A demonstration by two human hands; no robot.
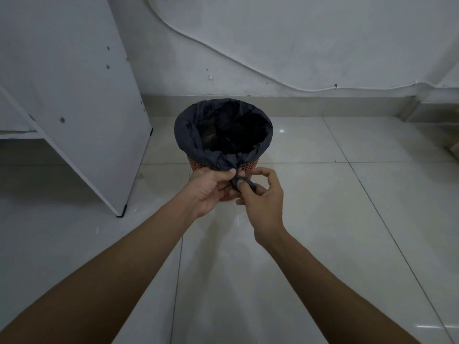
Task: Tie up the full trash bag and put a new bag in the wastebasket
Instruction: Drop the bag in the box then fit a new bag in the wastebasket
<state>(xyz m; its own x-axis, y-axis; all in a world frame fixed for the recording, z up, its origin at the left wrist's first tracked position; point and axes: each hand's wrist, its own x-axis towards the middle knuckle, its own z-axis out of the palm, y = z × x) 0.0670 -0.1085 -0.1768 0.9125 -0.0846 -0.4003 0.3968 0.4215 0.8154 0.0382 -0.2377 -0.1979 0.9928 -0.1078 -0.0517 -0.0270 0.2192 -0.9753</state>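
Both forearms reach to a twisted tail of the black trash bag [218,125], pinched by the left hand [211,187] and looped around the right hand's [263,204] fingers [244,186], against the red mesh wastebasket [249,166] on the tiled floor [347,219].

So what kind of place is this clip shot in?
Probably an indoor room in a home or small office, though that is a guess. The cues: a glossy tiled floor, a white painted wall with a cable run along it, white panel furniture, and a small red mesh wastebasket lined with a black bag.
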